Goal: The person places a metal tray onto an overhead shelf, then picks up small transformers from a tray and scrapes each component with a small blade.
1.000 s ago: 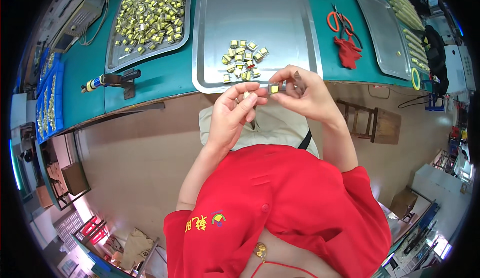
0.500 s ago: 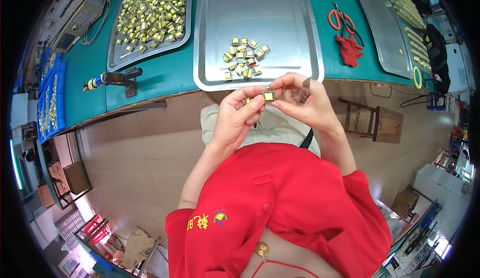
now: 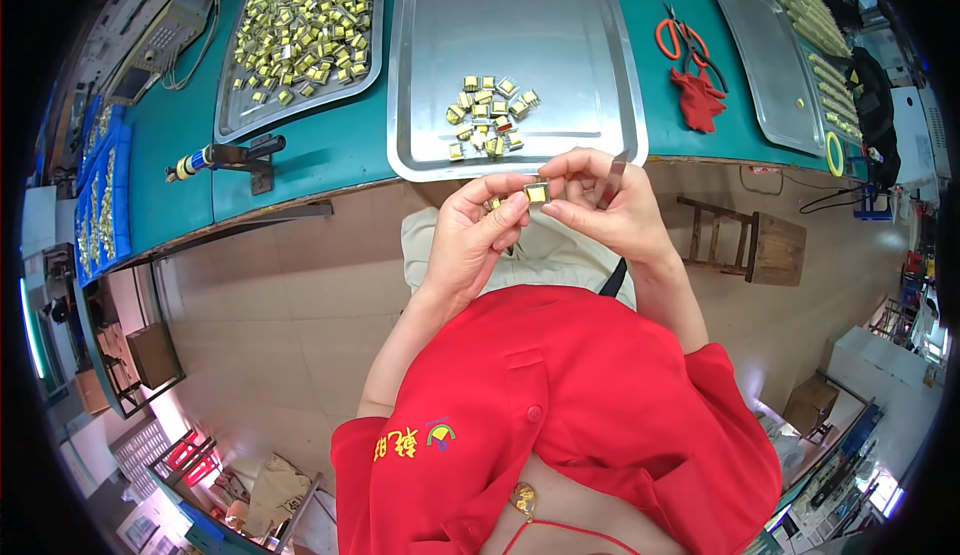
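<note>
My left hand (image 3: 476,227) is closed, pinching a small transformer (image 3: 537,193) with a yellow-wrapped middle and grey metal core between thumb and forefinger. A second yellow piece (image 3: 493,204) shows among the fingers of that hand. My right hand (image 3: 607,200) is closed too, its thumb and forefinger at the right side of the pinched transformer. A thin flat metal tool (image 3: 611,181) sticks up from its fingers; its lower end is hidden. Just beyond my hands, a loose group of similar transformers (image 3: 483,110) lies near the front of a shallow metal tray (image 3: 510,15).
At left, another metal tray (image 3: 228,120) holds a large heap of transformers, with a clamped bench fixture (image 3: 240,158) nearer. To the right lie orange-handled pliers (image 3: 690,45), a red cloth (image 3: 699,102) and a further tray (image 3: 765,75). A wooden stool (image 3: 778,249) stands below the green table (image 3: 340,150).
The flat metal tool has tilted and now reaches higher out of my right hand. The pinched transformer has turned slightly; both hands stay nearly in place.
</note>
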`<state>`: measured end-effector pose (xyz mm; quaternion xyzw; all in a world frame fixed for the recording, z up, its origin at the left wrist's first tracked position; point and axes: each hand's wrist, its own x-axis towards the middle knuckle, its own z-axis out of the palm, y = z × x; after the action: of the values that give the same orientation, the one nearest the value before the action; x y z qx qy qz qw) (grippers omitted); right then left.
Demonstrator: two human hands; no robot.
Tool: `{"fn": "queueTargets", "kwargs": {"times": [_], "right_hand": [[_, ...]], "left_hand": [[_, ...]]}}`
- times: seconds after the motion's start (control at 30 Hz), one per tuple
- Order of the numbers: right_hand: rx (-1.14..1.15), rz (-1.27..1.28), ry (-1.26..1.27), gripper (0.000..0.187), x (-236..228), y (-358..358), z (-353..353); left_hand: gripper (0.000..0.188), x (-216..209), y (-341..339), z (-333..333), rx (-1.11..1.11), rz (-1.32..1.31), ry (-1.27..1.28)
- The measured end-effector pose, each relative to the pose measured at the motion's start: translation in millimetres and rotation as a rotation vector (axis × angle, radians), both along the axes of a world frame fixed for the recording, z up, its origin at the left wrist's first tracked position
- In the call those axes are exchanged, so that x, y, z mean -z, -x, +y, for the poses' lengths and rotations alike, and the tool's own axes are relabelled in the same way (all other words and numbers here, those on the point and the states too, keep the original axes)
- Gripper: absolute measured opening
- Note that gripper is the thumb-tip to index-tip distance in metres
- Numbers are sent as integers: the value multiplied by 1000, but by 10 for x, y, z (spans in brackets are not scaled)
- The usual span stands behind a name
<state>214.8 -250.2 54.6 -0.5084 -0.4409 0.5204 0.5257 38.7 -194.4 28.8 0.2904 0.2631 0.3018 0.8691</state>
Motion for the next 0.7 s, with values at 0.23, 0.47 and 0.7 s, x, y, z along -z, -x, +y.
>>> {"fn": "queueTargets", "kwargs": {"times": [0.23,0.47,0.7], "right_hand": [[2,-17,-25,28,31,2,-11],[18,-16,-24,27,40,23,-21],[12,-15,-14,26,26,25,-31]], "left_hand": [[22,3,-5,-13,-19,23,-5],[23,-51,-32,-43,-96,45,-71],[23,-28,19,-11,-61,114,-238]]}}
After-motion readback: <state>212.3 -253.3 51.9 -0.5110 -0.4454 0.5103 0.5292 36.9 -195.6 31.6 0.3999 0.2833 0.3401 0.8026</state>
